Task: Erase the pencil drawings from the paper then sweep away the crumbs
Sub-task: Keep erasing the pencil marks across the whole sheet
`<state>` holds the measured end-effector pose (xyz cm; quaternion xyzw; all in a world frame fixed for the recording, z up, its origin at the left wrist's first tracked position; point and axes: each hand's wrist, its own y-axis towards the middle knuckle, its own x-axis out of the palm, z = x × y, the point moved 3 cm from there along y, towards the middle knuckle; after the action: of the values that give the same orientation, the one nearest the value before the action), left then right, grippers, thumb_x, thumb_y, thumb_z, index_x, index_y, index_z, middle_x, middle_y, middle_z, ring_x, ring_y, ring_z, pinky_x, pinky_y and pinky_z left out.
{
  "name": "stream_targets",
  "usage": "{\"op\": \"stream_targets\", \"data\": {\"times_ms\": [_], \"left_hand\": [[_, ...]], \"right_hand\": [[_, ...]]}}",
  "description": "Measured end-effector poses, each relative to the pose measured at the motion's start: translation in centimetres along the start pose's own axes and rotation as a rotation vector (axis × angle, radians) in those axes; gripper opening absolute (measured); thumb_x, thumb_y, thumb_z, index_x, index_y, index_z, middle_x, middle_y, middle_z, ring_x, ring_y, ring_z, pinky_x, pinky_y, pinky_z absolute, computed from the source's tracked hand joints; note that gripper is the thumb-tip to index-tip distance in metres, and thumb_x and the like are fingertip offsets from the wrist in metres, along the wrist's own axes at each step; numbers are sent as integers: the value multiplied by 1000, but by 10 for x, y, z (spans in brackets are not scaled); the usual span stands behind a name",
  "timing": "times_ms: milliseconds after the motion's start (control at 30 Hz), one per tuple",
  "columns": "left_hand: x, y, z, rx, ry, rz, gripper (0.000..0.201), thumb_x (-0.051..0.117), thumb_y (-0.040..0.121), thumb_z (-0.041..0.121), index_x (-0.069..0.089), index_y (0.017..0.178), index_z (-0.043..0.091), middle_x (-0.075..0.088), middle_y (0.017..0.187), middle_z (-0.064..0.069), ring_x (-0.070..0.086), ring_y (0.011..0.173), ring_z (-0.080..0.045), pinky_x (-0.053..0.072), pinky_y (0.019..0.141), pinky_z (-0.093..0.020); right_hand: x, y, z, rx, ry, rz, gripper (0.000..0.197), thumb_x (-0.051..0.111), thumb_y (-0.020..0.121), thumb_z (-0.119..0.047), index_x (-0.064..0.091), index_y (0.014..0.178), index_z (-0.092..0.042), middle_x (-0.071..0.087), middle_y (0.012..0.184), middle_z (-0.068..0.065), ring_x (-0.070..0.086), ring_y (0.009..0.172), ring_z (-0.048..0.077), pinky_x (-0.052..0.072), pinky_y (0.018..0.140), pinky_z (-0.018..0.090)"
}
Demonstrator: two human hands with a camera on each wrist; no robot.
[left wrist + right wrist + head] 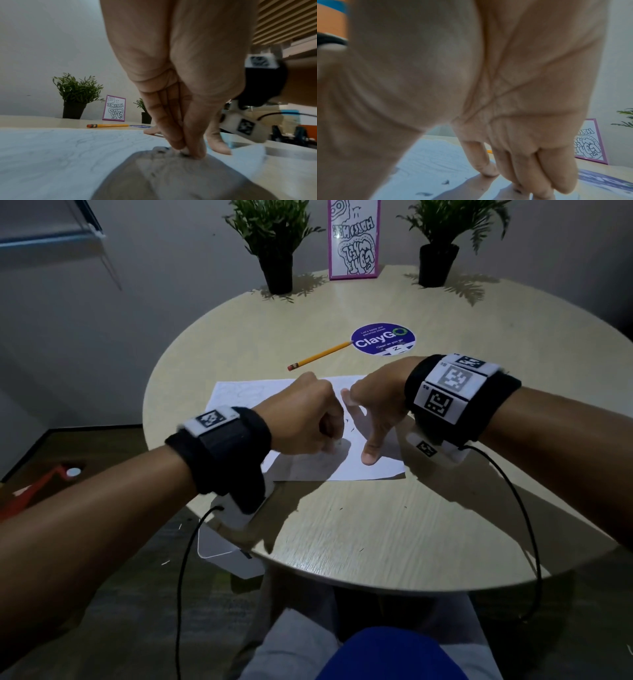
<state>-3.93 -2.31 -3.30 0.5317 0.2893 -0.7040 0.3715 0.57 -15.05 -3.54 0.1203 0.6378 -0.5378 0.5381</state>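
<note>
A white paper (239, 395) with faint pencil lines lies on the round wooden table (376, 525). My left hand (329, 440) is curled into a fist over the paper's middle. Its fingertips (180, 147) are bunched and pressed down on the sheet, pinching a small pale bit that looks like an eraser (185, 154), mostly hidden. Just to its right, my right hand (361, 428) is spread out, its thumb (370, 456) and fingertips pressing the paper flat. Dark eraser crumbs (445, 182) lie on the sheet near the right hand.
A yellow pencil (320, 356) lies beyond the paper, beside a round purple sticker (383, 338). Two potted plants (274, 244) (442, 244) and a pink-framed picture (352, 237) stand at the table's far edge. A few dark specks (340, 508) dot the near tabletop.
</note>
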Motion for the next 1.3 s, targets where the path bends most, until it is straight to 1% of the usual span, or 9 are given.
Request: {"op": "stream_targets", "data": {"times_ms": [133,233,333,433,733,967,1100,1200,1300], "left_hand": [[4,-23,8,26,-28,-78,9,81,75,13,79,82,19,72,70,11,65,67,0,51,66,-15],[-2,-11,6,10,-36,-30,10,83,74,15,78,81,20,73,71,11,64,65,3,51,68,-15],[-8,10,-1,-50,-12,68,11,84,74,15,79,83,17,74,75,5,61,65,0,54,74,-23],[-5,16,0,-40,10,52,10,84,73,14,79,81,16,74,73,4,59,61,0,55,72,-24],[5,-17,12,9,-15,-35,8,81,76,16,79,83,19,73,73,10,64,69,0,53,70,-20],[-9,17,10,-33,64,66,11,83,76,18,79,86,15,75,79,3,66,75,-11,53,75,-26],[2,6,11,-50,36,21,10,83,74,14,78,82,15,72,74,5,62,70,-6,57,74,-31],[8,-15,17,-23,42,1,9,79,75,12,78,82,18,71,70,8,62,68,-4,56,70,-29],[6,-21,24,19,46,-50,9,80,74,14,78,83,19,72,72,9,62,69,-2,55,69,-27]], "right_hand": [[-1,3,0,0,-18,-2,105,79,55,-76,51,135,-15,65,119,2,60,109,26,50,94,41],[-2,2,0,-7,-9,-3,98,79,58,-73,54,132,-15,66,117,1,60,108,26,49,94,40],[-1,0,0,-7,-11,-6,97,77,59,-75,56,133,-15,68,111,1,62,102,25,47,83,35],[-1,-1,0,2,-5,-5,96,76,60,-74,56,133,-15,68,110,2,63,100,25,45,78,34],[-2,4,1,14,-17,-2,109,80,52,-76,49,136,-14,65,123,5,60,110,29,50,95,43],[0,-1,-1,-1,22,18,90,80,64,-67,54,131,-14,67,117,4,61,105,27,43,80,35],[0,1,0,-5,7,-6,93,78,59,-73,59,129,-15,69,112,3,64,102,26,51,88,38],[-1,3,1,5,-8,-8,105,79,54,-75,51,135,-13,66,121,4,61,111,29,49,98,44],[-2,4,1,-1,-4,1,106,80,52,-76,53,134,-14,66,121,4,62,110,29,50,98,45]]}}
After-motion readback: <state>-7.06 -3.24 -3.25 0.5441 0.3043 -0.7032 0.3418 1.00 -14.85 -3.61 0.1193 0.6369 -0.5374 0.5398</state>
